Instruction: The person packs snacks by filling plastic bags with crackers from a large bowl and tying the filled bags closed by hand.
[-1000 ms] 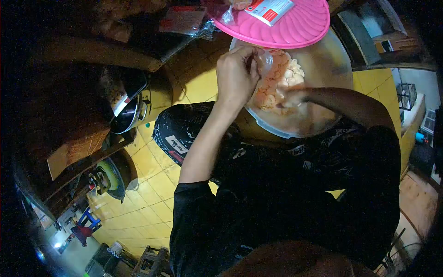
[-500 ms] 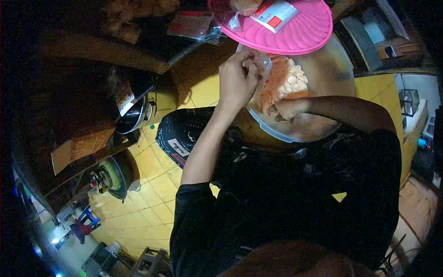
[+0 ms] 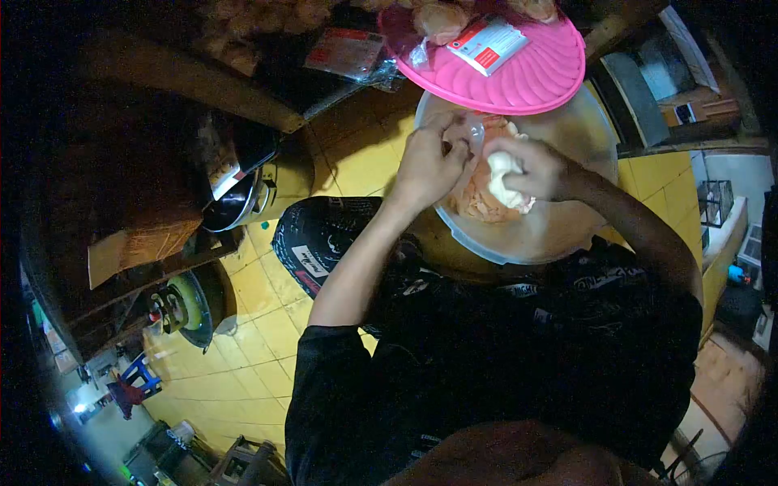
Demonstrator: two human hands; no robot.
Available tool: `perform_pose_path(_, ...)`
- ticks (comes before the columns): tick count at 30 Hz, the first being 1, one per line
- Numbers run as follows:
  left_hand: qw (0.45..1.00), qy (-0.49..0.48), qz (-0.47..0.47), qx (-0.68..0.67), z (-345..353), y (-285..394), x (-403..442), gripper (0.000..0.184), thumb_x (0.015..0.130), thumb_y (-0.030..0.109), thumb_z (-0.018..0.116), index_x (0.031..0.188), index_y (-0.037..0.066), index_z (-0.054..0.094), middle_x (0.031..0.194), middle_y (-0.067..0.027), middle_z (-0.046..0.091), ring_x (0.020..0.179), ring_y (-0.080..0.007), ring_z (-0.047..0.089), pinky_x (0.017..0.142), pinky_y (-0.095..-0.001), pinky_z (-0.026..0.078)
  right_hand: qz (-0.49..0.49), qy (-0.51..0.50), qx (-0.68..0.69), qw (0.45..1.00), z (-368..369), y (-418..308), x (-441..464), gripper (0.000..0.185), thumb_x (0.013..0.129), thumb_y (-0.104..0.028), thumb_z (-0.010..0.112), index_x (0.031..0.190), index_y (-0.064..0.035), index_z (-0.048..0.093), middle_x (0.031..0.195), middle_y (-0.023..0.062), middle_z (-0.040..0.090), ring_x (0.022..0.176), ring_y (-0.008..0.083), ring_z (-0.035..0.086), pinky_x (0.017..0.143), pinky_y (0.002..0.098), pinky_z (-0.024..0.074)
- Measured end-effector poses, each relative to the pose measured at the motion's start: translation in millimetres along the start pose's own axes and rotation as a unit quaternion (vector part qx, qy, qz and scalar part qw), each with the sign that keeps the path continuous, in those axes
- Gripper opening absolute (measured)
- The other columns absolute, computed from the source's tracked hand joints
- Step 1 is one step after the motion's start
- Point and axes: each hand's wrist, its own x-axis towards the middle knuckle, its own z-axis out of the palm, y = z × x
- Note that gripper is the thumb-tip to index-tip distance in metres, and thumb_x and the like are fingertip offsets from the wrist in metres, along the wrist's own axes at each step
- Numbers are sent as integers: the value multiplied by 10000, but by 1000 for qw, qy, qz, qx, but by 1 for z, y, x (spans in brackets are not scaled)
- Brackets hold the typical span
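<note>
In the head view, my left hand is closed on the edge of a clear plastic bag, over the left side of a big translucent tub. My right hand, somewhat blurred, is closed around a clump of pale, rounded pieces close to the bag. Below both hands, orange flat pieces lie heaped in the tub. What they are exactly I cannot make out. The bag's opening is partly hidden by my fingers.
A pink ribbed lid overlaps the tub's far rim, carrying a white-and-red packet and filled bags. Another red packet lies on the dark surface at upper left. A cardboard box and a pot stand to the left.
My right hand has risen from the heap toward the bag, bringing a clump of pale pieces. My left hand still grips the bag. The whole view has shifted slightly.
</note>
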Motion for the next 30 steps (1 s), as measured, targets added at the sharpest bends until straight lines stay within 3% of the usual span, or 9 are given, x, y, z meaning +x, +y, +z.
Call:
perform_pose_path(2,999,-14,-10,-36,9,-6,-3,376,807,24,536,1179,-33,550,1127,-215,603,1027,-284,611,791,-367,516,-73,63,-39,994,-8,-17,-5,406,795,-71,537,1188,-18,454,923,117,571,721,154,601,627,301,495)
perform_pose_path(5,977,-103,-88,-162,18,-6,-5,396,814,64,576,1194,-42,541,1123,-207,602,1075,-239,575,812,-342,514,17,206,60,977,-7,-24,-12,433,796,-42,541,1214,-30,426,975,128,560,871,165,582,753,301,472)
perform_pose_path(7,961,-95,-96,-243,23,5,-8,401,815,80,601,1190,-50,545,1113,-193,608,1045,-218,582,809,-324,514,-87,275,-7,957,-1,-11,-8,428,802,-28,549,1211,-39,424,968,123,564,910,185,577,788,320,466)
perform_pose_path(9,939,-86,-101,-317,23,11,-7,409,815,97,626,1185,-58,549,1103,-179,613,1014,-197,589,805,-307,513,-123,255,59,957,10,3,-4,424,808,-22,562,1210,-33,427,951,131,570,899,193,585,789,335,473)
perform_pose_path(15,976,-45,-82,-195,25,12,-9,343,808,83,660,1116,-55,602,1033,-146,644,821,-162,637,696,-279,535,-142,207,-165,954,8,-25,-14,359,817,-25,554,1169,-2,486,1018,180,595,977,253,605,819,364,481)
perform_pose_path(19,988,-43,-83,-126,21,9,-8,299,850,17,582,1144,-30,591,1000,-93,643,825,-126,624,708,-264,534,-198,254,-51,945,11,-16,-12,316,823,-45,559,1135,-5,523,1048,177,601,994,265,604,825,370,480)
perform_pose_path(23,997,-1,27,-66,29,-2,-10,327,768,5,542,1078,9,646,990,-138,667,862,-236,639,789,-348,504,-68,204,-91,972,4,-25,-15,273,799,-52,585,1067,-11,551,1026,131,613,993,232,596,820,369,475)
perform_pose_path(24,996,-32,-29,-75,27,2,-14,314,777,25,532,1070,2,643,1003,-129,666,892,-239,622,859,-367,468,-29,211,-101,972,5,-28,-15,254,788,-64,603,1034,-16,560,998,111,614,964,216,594,807,363,474)
perform_pose_path(30,986,-131,-23,-103,27,5,-12,273,797,19,542,1037,25,671,932,-133,677,777,-138,614,694,-269,496,-107,242,-64,962,13,21,-8,416,753,-47,616,1137,-15,457,906,99,551,869,194,549,724,340,467)
